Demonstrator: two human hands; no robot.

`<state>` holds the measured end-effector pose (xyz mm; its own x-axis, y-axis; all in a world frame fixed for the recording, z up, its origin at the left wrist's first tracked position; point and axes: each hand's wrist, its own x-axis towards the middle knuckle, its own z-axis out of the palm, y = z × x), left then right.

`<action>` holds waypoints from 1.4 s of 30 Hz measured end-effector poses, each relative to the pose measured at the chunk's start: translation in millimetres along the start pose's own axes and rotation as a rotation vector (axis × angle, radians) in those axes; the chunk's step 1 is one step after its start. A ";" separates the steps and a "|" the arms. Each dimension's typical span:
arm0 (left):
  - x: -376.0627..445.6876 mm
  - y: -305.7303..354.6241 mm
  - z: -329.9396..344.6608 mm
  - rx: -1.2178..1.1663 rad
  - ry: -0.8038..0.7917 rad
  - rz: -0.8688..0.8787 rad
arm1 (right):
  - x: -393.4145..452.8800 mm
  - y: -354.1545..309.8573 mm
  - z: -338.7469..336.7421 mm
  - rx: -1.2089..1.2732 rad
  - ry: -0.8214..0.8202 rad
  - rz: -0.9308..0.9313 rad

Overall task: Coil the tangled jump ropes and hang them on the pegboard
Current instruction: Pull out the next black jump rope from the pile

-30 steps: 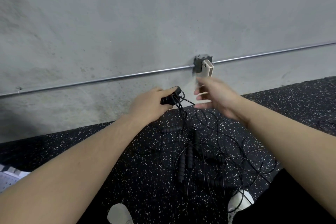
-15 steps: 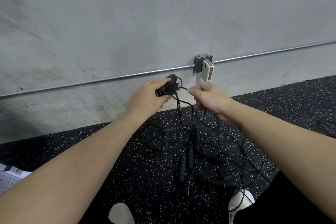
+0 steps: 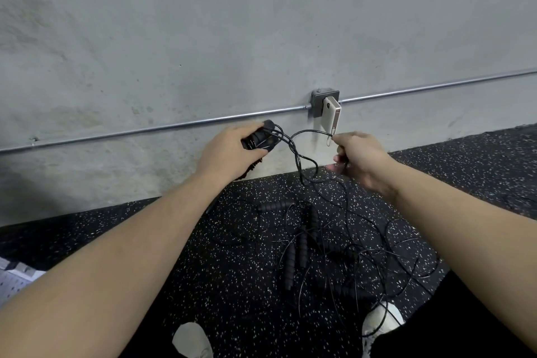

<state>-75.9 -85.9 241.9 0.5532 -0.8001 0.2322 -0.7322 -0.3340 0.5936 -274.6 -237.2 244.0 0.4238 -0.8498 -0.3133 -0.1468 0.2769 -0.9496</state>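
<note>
My left hand (image 3: 229, 151) is raised in front of the concrete wall (image 3: 203, 38), its fingers (image 3: 255, 151) wrapped around a pair of black jump-rope handles (image 3: 258, 138) just below the metal conduit (image 3: 162, 128) that runs along the wall. From those handles a thin black cord (image 3: 308, 133) arcs over to my right hand (image 3: 360, 157), which pinches it with curled fingers right beside the grey outlet box (image 3: 318, 102), where a small white device (image 3: 332, 113) hangs. More strands drop from the handles and run down below the box to the floor. There, on the black speckled rubber floor (image 3: 232, 270) well below the outlet box, lies the rest of the tangled jump ropes (image 3: 334, 250): several ribbed foam handles (image 3: 290, 264) lie among loose overlapping loops of cord, which I cannot sort into separate ropes from here. The toes of my light shoes (image 3: 383, 320) show at the near edge of the pile, and one loop of cord crosses the right shoe. Far to the left of the outlet box, at the frame's edge behind my left forearm, a corner of white perforated board (image 3: 11, 282) lies low by the floor.
</note>
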 end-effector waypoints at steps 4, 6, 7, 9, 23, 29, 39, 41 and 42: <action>-3.4 7.8 4.2 0.030 -0.048 -0.002 | -3.0 -2.0 0.8 -0.370 0.124 -0.327; -3.6 9.5 2.7 0.003 -0.044 -0.038 | -11.8 -7.8 4.7 -0.376 0.217 -0.589; -3.4 10.0 1.5 -0.010 -0.043 -0.055 | -17.1 -9.7 6.8 -0.409 0.245 -0.710; -2.8 10.7 -1.5 -0.047 -0.051 -0.086 | -25.5 -10.3 12.8 -0.479 0.216 -0.833; -17.1 23.8 10.5 0.091 -0.151 0.046 | -15.1 -6.1 30.4 -0.437 -0.189 -0.524; -21.1 23.5 16.4 0.099 -0.142 0.053 | -5.3 -11.8 12.4 -0.966 -0.087 -0.426; -14.6 29.0 18.0 0.048 -0.074 0.035 | -34.6 -4.1 25.1 -0.975 0.054 -0.912; -15.8 31.2 18.5 0.034 -0.070 0.042 | -25.6 -1.6 24.0 -1.065 0.077 -0.919; -16.6 32.4 19.2 0.026 -0.071 0.044 | -22.8 -2.0 23.2 -1.078 0.086 -0.934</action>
<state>-116.4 -93.0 242.5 0.4917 -0.8471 0.2019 -0.7657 -0.3102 0.5634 -263.2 -207.9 252.9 0.6928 -0.5625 0.4513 -0.4613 -0.8267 -0.3223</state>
